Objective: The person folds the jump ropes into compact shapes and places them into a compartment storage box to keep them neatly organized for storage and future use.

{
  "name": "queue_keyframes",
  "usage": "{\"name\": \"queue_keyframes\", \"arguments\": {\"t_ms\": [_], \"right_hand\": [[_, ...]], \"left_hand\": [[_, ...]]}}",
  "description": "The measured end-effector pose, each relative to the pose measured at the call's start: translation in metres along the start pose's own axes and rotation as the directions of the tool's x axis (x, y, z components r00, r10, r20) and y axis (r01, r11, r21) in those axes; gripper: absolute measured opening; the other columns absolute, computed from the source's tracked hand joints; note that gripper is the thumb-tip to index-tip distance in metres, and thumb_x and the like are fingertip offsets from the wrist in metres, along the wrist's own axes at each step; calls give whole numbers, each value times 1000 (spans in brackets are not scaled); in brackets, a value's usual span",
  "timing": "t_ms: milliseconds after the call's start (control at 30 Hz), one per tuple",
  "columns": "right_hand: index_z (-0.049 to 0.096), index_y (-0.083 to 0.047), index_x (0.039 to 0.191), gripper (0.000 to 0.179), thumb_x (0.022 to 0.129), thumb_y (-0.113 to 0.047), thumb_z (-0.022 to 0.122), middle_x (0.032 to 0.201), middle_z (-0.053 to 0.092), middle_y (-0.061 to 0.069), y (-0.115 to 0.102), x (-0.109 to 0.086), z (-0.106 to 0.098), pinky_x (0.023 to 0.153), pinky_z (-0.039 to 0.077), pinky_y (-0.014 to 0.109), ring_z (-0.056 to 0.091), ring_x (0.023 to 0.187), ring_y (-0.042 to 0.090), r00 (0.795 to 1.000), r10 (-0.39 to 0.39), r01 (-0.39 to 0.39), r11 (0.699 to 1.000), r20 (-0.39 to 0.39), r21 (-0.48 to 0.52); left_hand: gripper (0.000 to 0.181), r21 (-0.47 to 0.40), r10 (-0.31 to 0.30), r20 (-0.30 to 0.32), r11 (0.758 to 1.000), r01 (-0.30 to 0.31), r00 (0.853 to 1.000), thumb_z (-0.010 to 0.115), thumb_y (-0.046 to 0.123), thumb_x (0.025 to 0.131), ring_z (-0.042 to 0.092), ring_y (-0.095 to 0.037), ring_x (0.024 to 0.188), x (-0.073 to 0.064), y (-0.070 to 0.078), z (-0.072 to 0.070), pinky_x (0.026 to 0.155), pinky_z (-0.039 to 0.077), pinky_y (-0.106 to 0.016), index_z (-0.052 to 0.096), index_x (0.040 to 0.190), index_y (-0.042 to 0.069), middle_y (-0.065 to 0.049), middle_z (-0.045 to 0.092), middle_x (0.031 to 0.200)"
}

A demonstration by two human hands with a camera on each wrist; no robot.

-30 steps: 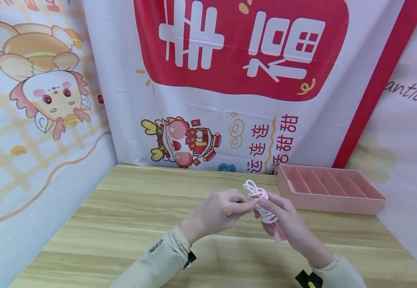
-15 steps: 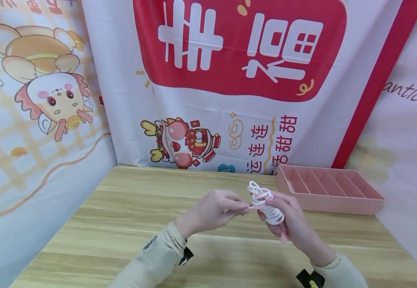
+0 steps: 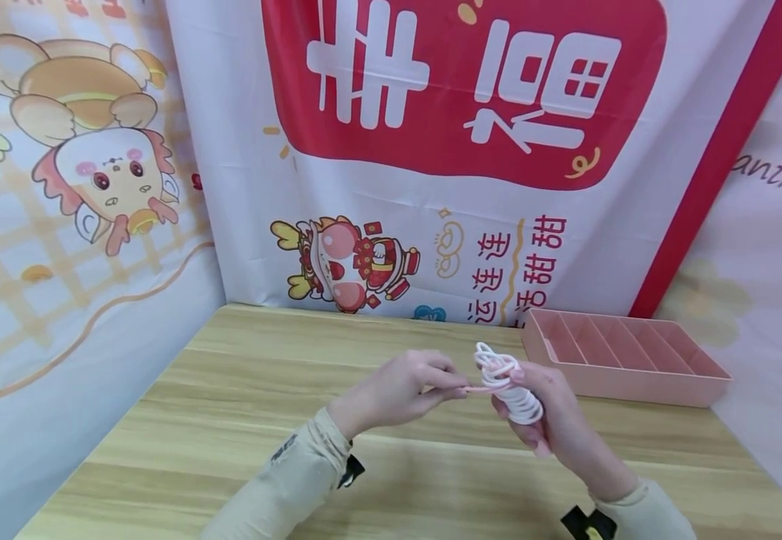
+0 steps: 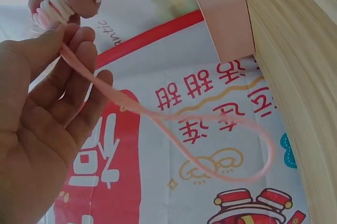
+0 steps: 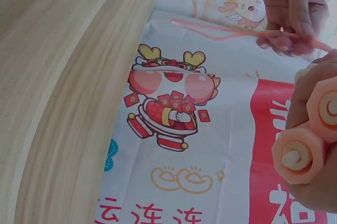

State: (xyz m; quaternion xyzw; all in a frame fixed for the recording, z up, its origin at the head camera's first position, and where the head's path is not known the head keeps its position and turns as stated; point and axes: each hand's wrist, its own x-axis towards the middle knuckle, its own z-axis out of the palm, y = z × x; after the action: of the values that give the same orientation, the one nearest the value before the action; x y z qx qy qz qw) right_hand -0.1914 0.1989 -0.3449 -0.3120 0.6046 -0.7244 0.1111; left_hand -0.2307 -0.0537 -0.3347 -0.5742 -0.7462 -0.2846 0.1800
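My right hand (image 3: 555,412) grips a bundled jump rope, its white cord (image 3: 522,405) wound in tight coils with small loops sticking out at the top. Two pink octagonal handles (image 5: 298,156) show end-on side by side in the right wrist view. From the upper part of the bundle a thin pink strap (image 3: 480,390) runs left to my left hand (image 3: 412,388), which pinches it between thumb and fingers. In the left wrist view the strap's free part, a long pink loop (image 4: 271,155), hangs out past my left fingers. Both hands are raised over the table.
A pink divided box (image 3: 633,379) with several slots stands at the back right of the wooden table (image 3: 283,367), just beyond my right hand. Printed cloths (image 3: 242,225) hang behind the table and at its sides.
My left hand has drawn away from the bundle to the left, and the pink strap now stretches between the hands. My right hand has shifted slightly right with the jump rope.
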Motion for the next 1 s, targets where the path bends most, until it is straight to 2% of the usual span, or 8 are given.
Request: {"name": "queue_keyframes", "arguments": {"t_ms": [167,333,433,567,667,800,900,1000], "right_hand": [[53,4,129,45,106,-17,21,77,58,11,-6,-1,-5,27,22,37,28,39,29,998,27,-31,997,57,69],[53,10,123,43,106,-13,20,79,58,13,-9,-1,-6,26,20,39,30,38,32,981,34,-35,999,192,2],[54,12,117,42,106,-10,20,78,57,17,-11,-1,-6,25,25,36,31,37,31,974,27,-21,999,225,-32],[55,11,116,41,105,-9,21,78,56,20,-15,-3,-5,26,29,31,32,38,31,975,53,-39,997,217,-66],[56,10,117,37,104,-7,26,77,57,21,-15,-5,-3,26,26,32,30,38,30,975,83,-65,993,204,-95],[51,8,127,33,102,-3,33,77,57,23,-11,-4,0,25,24,31,30,38,26,970,116,-91,988,213,-124],[45,4,135,36,101,-3,37,79,55,27,-5,-4,2,27,26,28,37,42,22,964,133,-104,985,230,-136],[44,1,140,38,102,-4,40,81,55,29,-1,-3,2,29,28,23,45,48,17,961,158,-118,976,227,-180]], "left_hand": [[15,-78,-95,56,992,99,994,68,12,94,54,2,69,-5,-6,-1,62,46,-12,77,106,6,5,66,83],[15,-194,-178,127,960,200,976,66,18,96,52,-1,63,-11,-17,-3,56,48,-18,78,102,10,7,64,75],[14,-240,-260,160,926,293,952,66,19,96,54,-3,62,-15,-24,-6,56,50,-21,78,100,12,5,65,73],[13,-230,-354,187,891,392,916,66,18,96,53,-7,59,-20,-33,-10,54,48,-22,78,97,15,7,63,70],[12,-185,-399,204,881,435,894,67,21,96,50,-8,57,-22,-36,-11,51,44,-22,79,94,18,9,61,66],[14,-149,-464,257,847,510,847,66,25,96,49,-9,52,-22,-38,-10,49,42,-22,79,91,21,6,60,62],[16,-127,-500,287,826,550,817,65,28,97,52,-10,50,-20,-36,-8,49,44,-22,78,89,21,4,60,61],[17,-97,-529,285,814,573,799,64,28,97,54,-10,49,-19,-33,-7,48,45,-22,77,88,22,5,58,60]]}}
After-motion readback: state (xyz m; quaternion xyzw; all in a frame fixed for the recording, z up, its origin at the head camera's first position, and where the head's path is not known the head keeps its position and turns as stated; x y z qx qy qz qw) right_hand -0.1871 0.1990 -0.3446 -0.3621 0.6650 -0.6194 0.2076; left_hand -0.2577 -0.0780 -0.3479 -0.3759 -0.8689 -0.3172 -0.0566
